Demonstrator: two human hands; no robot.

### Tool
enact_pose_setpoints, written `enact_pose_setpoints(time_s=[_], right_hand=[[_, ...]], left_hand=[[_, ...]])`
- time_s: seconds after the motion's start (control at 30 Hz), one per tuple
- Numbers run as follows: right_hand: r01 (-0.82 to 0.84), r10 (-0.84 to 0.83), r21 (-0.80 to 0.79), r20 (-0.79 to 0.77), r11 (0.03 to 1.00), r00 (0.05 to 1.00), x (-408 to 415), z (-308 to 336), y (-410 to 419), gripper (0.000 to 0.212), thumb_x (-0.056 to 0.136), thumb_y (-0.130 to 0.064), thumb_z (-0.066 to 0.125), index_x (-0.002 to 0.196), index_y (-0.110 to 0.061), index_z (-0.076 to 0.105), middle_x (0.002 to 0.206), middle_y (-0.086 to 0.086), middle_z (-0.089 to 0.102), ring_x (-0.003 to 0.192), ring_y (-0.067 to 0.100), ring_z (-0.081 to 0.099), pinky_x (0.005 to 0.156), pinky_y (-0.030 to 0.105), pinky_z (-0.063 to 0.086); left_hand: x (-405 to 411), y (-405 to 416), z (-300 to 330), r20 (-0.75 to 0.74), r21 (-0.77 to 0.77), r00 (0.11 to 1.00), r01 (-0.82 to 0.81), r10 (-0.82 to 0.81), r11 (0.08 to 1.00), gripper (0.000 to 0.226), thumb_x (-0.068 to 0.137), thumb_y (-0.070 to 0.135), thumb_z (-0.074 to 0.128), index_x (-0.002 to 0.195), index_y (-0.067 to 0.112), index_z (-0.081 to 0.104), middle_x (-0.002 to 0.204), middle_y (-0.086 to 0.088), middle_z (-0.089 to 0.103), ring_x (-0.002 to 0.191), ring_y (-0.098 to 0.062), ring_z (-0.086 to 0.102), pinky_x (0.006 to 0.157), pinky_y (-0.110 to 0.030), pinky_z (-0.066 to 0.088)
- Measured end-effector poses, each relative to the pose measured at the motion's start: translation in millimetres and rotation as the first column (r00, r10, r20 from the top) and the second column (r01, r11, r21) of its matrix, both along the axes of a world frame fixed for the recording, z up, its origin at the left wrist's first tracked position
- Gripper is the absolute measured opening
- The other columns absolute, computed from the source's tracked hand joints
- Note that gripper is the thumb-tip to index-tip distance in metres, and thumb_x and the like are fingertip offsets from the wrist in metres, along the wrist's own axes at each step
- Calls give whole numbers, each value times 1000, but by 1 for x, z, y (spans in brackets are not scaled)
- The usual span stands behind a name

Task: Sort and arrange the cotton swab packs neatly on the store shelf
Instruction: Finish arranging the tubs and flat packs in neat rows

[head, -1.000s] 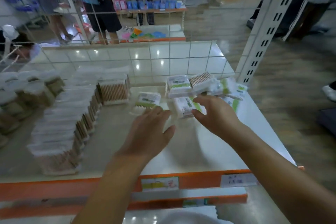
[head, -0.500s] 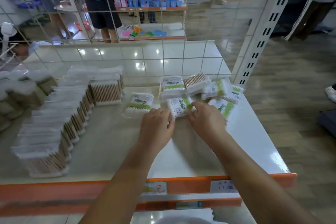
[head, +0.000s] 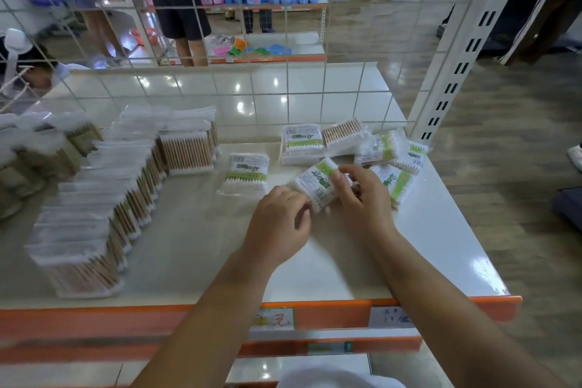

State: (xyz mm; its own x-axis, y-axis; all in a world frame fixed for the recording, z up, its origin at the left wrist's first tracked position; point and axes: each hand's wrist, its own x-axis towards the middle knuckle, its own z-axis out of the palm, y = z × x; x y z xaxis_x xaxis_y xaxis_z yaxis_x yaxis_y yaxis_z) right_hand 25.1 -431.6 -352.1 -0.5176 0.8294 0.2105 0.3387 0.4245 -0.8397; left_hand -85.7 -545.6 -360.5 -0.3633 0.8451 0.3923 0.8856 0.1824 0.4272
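The near end of the held cotton swab pack is hidden behind the left hand, and its right side is covered by the right hand; whether the left fingers actually grip it cannot be told. The printing on the green labels is too small to be read; the stacked packs at left are blurred and cut off by the edge; the price tags are smeared.
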Motion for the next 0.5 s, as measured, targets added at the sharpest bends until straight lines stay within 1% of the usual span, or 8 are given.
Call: enact_pose_setpoints(time_s=[0.1, 0.17, 0.23, 0.3, 0.33, 0.4, 0.43, 0.5], right_hand=[[26, -27, -15, -69, 1000, 997, -1, -1, 4, 18, 86, -26, 65, 102, -18, 64, 96, -1, 59, 77, 10, 54, 66, 18, 39], [36, -34, 16, -128, 999, 991, 0, -2, 6, 17, 82, -19, 68, 98, -18, 63, 93, 0, 60, 83, 19, 58, 71, 30, 45], [46, -34, 53, -203, 998, 979, 1, -1, 5, 19, 79, -20, 69, 96, -21, 61, 92, 0, 61, 85, 23, 60, 73, 39, 49], [49, -24, 85, -273, 995, 962, 3, 1, 3, 24, 75, -26, 66, 98, -25, 58, 89, 0, 58, 82, 25, 60, 70, 39, 51], [38, -10, 88, -300, 995, 954, 3, 2, 2, 26, 74, -27, 65, 99, -26, 56, 87, -2, 57, 81, 25, 60, 68, 40, 52], [8, 20, 78, -345, 997, 938, 3, 3, 1, 27, 74, -26, 65, 99, -30, 54, 84, -6, 54, 78, 25, 59, 66, 41, 53], [-5, 29, 65, -363, 998, 931, 4, 4, 0, 28, 74, -25, 65, 99, -32, 53, 84, -8, 53, 77, 24, 59, 66, 41, 54], [-28, 39, 35, -396, 999, 917, 5, 5, -1, 31, 75, -24, 65, 101, -35, 52, 84, -10, 53, 78, 24, 60, 67, 42, 55]], left_hand=[[1, -1, -2, 19, 28, 999, 51, -51, 998, 28, 75, 28, 42, 80, 16, 68, 80, 3, 65, 86, -15, 51, 73, -26, 45], [2, 0, -2, 46, 50, 996, 74, -76, 996, 27, 77, 28, 43, 78, 16, 66, 80, 4, 65, 86, -15, 51, 72, -26, 44], [1, 1, -2, 70, 84, 996, 55, -61, 995, 25, 79, 28, 41, 72, 13, 60, 74, 2, 61, 80, -15, 47, 69, -28, 42], [0, 1, -2, 119, 132, 993, 4, -20, 991, 24, 81, 27, 43, 74, 11, 58, 74, 0, 58, 77, -13, 46, 67, -24, 37], [-1, 1, -2, 174, 149, 985, -27, 1, 988, 20, 83, 26, 47, 77, 10, 59, 76, 0, 59, 77, -13, 48, 67, -20, 36], [-1, 1, 0, 341, 182, 940, -92, 25, 979, 10, 81, 22, 56, 83, 12, 57, 81, 1, 60, 78, -11, 53, 68, -13, 38], [0, 1, 1, 428, 201, 903, -124, 27, 972, 10, 79, 23, 58, 86, 16, 55, 81, 2, 59, 77, -10, 55, 69, -13, 40], [0, 1, 3, 558, 205, 829, -178, 34, 963, 22, 74, 28, 60, 93, 25, 50, 81, 6, 56, 77, -10, 57, 70, -18, 45]])
